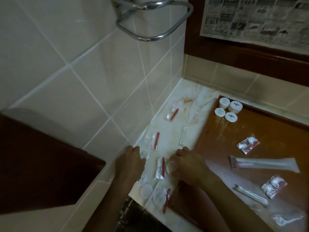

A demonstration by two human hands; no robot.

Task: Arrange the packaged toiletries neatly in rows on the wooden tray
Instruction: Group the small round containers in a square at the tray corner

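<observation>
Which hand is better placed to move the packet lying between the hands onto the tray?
Probably the right hand: it lies between the packet and the wooden tray.

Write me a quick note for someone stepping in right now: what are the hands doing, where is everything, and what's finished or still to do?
Left hand: fingers curled at a small clear packet on the marble counter; grip unclear.
Right hand: curled over a round white item beside the wooden tray; grip unclear.
On the tray: four white round jars grouped in the far corner, a long toothbrush packet, two red-and-white packets, loosely scattered.
Still on the counter: several red-stick packets and round white lids.
Left: move the counter items over and line everything up in rows.
</observation>
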